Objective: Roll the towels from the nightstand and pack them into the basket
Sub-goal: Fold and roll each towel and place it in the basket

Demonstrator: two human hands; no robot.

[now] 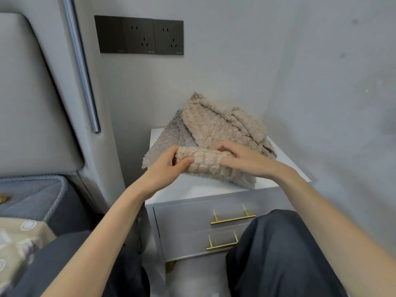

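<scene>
A beige textured towel [205, 160] lies on the white top of the nightstand [186, 189], its near edge wound into a short roll. My left hand [169, 162] grips the roll's left end, thumb across the front. On the roll's right end sits my right hand [242, 157], fingers curled over the top. Behind the roll, a heap of more beige towels [222, 123] is piled against the wall. No basket is in view.
The grey nightstand has two drawers with brass handles [232, 219]. A padded headboard [32, 103] and a mattress corner [42, 194] stand at the left. Black wall sockets [139, 35] sit above. My dark-trousered knees [278, 243] are close to the drawers.
</scene>
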